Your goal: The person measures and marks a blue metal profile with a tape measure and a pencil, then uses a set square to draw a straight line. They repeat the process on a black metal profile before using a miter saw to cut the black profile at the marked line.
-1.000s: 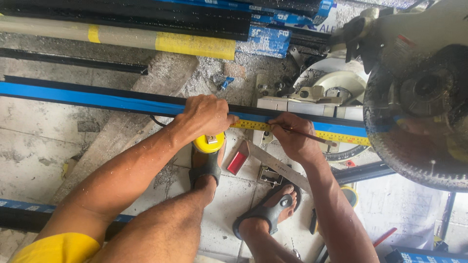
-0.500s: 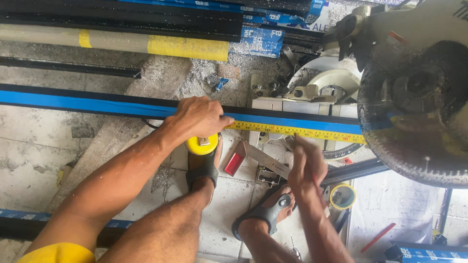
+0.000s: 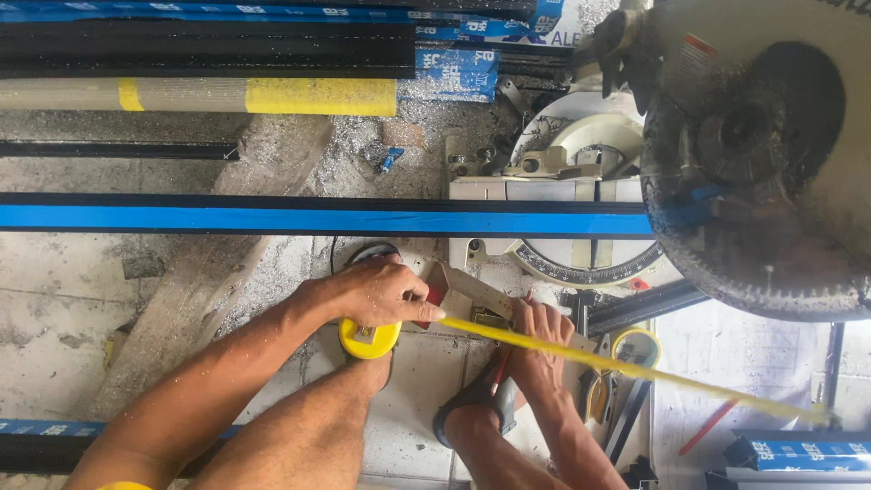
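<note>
Gripping a yellow tape measure (image 3: pixel 369 338), left hand (image 3: pixel 381 290) closed.

Pale, worn concrete floor (image 3: pixel 63 308), littered with grey metal shavings (image 3: pixel 413 118) near the top. Stacked long black and blue-wrapped metal profiles (image 3: pixel 209 45) lie along the upper edge, one beige bar with yellow tape bands (image 3: pixel 318 96) beneath. Even daylight, soft shadows.

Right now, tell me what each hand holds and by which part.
The left hand grips the yellow tape measure by its case. The right hand holds a red pencil; where exactly cannot be told.
</note>
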